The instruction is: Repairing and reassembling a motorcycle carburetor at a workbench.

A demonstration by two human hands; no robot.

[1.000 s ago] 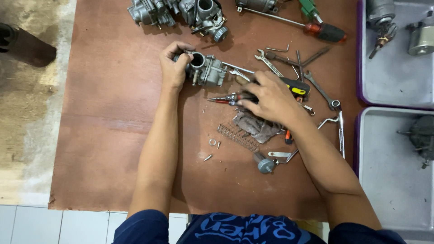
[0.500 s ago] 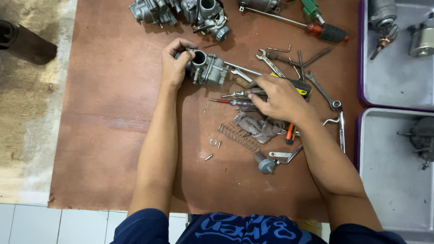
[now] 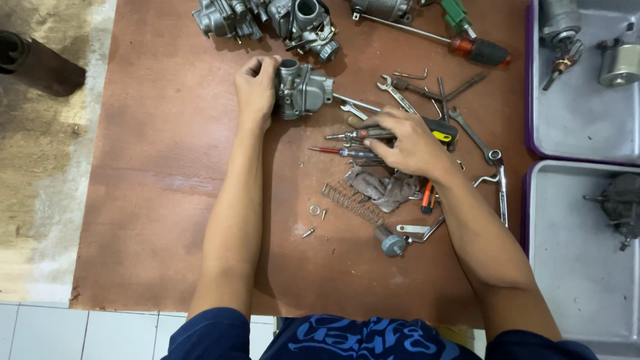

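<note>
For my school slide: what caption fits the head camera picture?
Left hand steadies a grey carburetor while right hand reaches among screwdrivers on a brown board.

Grey metal carburetor (image 3: pixel 303 90) sits upright on the brown board, round bore facing up; the screwdriver (image 3: pixel 363 134) lies flat just right of it.

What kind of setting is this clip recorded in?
Most likely a small engine repair workshop. The left hand steadies a metal carburetor on a brown board, the right hand reaches into a scatter of wrenches and screwdrivers, and grey trays hold motor parts.
</note>
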